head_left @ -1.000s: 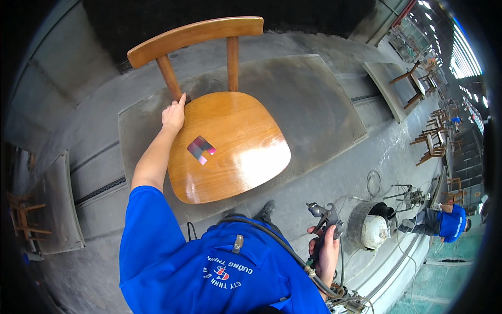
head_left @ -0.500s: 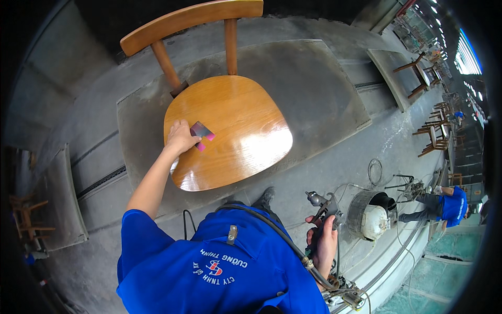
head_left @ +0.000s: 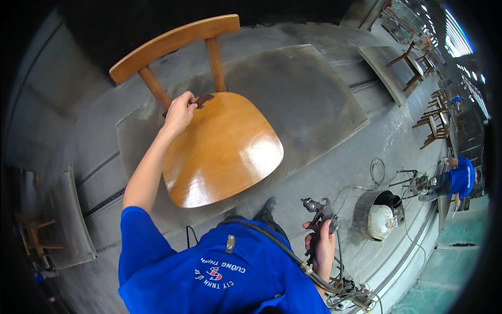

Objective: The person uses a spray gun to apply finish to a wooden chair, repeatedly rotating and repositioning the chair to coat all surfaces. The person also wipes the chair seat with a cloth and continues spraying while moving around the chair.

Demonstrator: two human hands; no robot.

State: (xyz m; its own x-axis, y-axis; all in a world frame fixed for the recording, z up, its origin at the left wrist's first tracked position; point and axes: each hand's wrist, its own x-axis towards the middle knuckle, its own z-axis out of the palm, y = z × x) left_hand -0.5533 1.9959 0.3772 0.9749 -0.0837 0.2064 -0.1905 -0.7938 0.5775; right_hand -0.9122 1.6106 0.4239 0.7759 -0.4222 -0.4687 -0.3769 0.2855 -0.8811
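Observation:
A wooden chair with a glossy, honey-brown seat (head_left: 230, 141) and a curved backrest (head_left: 175, 44) stands in front of me. My left hand (head_left: 180, 112) is over the seat's back edge, near the backrest posts. Pinched in its fingers is a small, dark, ragged-edged sheet that looks like a piece of sandpaper (head_left: 204, 99), close against the wood. My right hand (head_left: 324, 246) is at my right side, wrapped round the grip of a spray gun (head_left: 320, 215), clear of the chair. A hose (head_left: 277, 238) runs across my front near that hand.
The chair stands over a large grey board (head_left: 293, 78). On the floor to the right are a round metal pot (head_left: 362, 209) and a white container (head_left: 380, 222). Several chairs (head_left: 434, 120) line the far right, where a person in blue (head_left: 461, 178) stands. Another chair (head_left: 36, 235) is at left.
My left hand has moved away from me with the sandpaper, from the seat's left middle to its back edge. The chair sits slightly lower and further left in view. My right hand keeps the spray gun.

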